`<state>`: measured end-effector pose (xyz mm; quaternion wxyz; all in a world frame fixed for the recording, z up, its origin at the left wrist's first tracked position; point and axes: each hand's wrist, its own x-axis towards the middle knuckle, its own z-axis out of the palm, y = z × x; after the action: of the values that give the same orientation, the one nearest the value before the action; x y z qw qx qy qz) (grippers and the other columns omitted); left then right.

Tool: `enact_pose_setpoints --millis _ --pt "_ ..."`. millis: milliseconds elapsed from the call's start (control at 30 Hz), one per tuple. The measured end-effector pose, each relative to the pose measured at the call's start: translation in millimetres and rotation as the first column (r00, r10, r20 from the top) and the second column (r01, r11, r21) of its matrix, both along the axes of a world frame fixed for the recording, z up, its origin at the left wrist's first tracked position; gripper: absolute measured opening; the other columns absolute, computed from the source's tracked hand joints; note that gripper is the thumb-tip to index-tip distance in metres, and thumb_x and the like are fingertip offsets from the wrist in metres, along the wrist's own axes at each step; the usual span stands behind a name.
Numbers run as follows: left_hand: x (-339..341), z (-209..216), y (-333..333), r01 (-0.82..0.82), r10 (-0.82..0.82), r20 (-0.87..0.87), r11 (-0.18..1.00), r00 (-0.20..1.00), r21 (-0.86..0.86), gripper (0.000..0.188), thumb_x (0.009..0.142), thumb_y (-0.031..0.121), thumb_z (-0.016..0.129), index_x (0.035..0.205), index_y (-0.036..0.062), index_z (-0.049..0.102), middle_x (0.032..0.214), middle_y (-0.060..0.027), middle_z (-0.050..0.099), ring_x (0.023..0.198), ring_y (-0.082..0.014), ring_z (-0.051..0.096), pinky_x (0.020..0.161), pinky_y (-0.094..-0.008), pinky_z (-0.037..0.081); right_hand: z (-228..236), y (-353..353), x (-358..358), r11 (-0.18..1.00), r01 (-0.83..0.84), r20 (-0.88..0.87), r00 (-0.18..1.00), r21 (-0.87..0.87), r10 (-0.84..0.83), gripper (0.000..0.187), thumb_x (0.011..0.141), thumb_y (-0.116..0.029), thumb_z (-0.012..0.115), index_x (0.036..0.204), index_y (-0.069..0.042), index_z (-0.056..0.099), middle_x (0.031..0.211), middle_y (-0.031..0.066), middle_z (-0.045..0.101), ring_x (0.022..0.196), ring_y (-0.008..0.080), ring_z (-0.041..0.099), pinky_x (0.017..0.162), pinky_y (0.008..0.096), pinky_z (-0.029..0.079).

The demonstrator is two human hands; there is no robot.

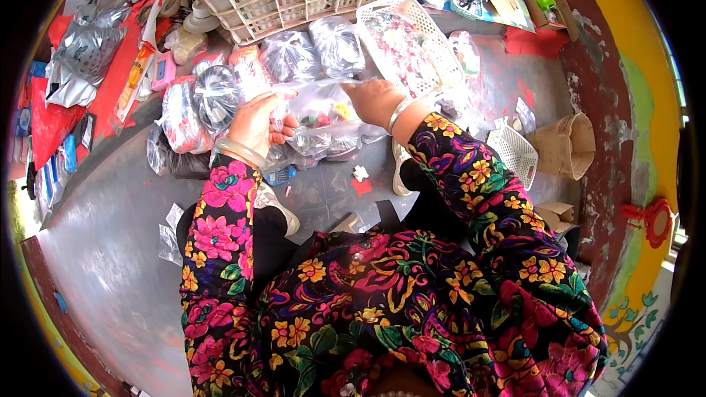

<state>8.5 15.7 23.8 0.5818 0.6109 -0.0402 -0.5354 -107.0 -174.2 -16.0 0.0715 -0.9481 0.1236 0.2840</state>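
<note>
Grey floor (118,272), smooth, at left and near. Beige slatted plastic crate (294,0), at the far side, left of centre. White perforated basket (443,59), just right of the crate's near side, filled with small wrapped pieces, mainly red, white and green. Brown cardboard box (550,148), open-topped, at right. Smaller white basket (515,151), just left of that box. Filled plastic bags (289,56), several, clustered between crate and hands, some with dark contents, some with red and white. Clear plastic bag (312,112), at centre over the cluster, stretched between both hands; red and yellow pieces visible in or through it, impossible to tell which. Left hand (256,121), grip clamped on the bag's left side, fingers curled. Right hand (376,104), grip clamped on its upper right edge. Small white piece (360,173), on the floor, near side of the cluster.
</note>
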Motion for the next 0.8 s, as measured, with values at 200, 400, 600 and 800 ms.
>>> enact_pose_setpoints --millis 200,400,600,800 --pt "3 -5 -1 0.036 -0.036 0.018 0.999 0.999 -0.007 0.032 0.086 0.028 0.044 0.097 0.0004 0.055 0.066 -0.0084 0.057 0.054 -0.0126 0.054 0.044 -0.0196 0.042 29 5 -9 0.986 0.051 0.214 0.977 -0.161 -0.016 0.070 0.074 -0.004 0.048 0.134 -0.013 0.014 0.115 0.0250 0.044 0.082 0.0304 0.060 0.066 0.0343 0.049" --pt "1 -15 -10 0.033 -0.033 -0.121 0.999 0.992 -0.005 0.033 0.086 0.027 0.042 0.101 -0.0002 0.054 0.074 -0.0108 0.059 0.062 -0.0166 0.058 0.048 -0.0220 0.044 21 -4 -10 0.979 0.100 0.200 0.978 -0.177 -0.064 0.071 0.074 -0.004 0.048 0.135 -0.017 0.014 0.113 0.0219 0.046 0.083 0.0297 0.060 0.067 0.0355 0.049" --pt "-2 -17 -17 -0.006 0.001 -0.248 1.000 0.969 -0.017 0.034 0.085 0.027 0.043 0.105 0.0006 0.052 0.078 -0.0119 0.059 0.066 -0.0189 0.059 0.052 -0.0227 0.045 21 -5 -7 0.979 0.136 0.130 0.985 -0.152 -0.116 0.063 0.077 -0.008 0.047 0.133 -0.017 0.020 0.113 0.0193 0.046 0.090 0.0301 0.057 0.073 0.0367 0.047" --pt "0 -26 -31 -0.057 0.052 -0.414 0.998 0.909 0.001 0.031 0.086 0.025 0.041 0.105 0.0009 0.049 0.085 -0.0139 0.058 0.071 -0.0214 0.059 0.053 -0.0240 0.045 -1 -30 -1 0.976 0.161 0.150 0.979 -0.145 -0.139 0.049 0.079 -0.013 0.045 0.127 -0.014 0.034 0.101 0.0138 0.056 0.094 0.0245 0.056 0.075 0.0365 0.045"
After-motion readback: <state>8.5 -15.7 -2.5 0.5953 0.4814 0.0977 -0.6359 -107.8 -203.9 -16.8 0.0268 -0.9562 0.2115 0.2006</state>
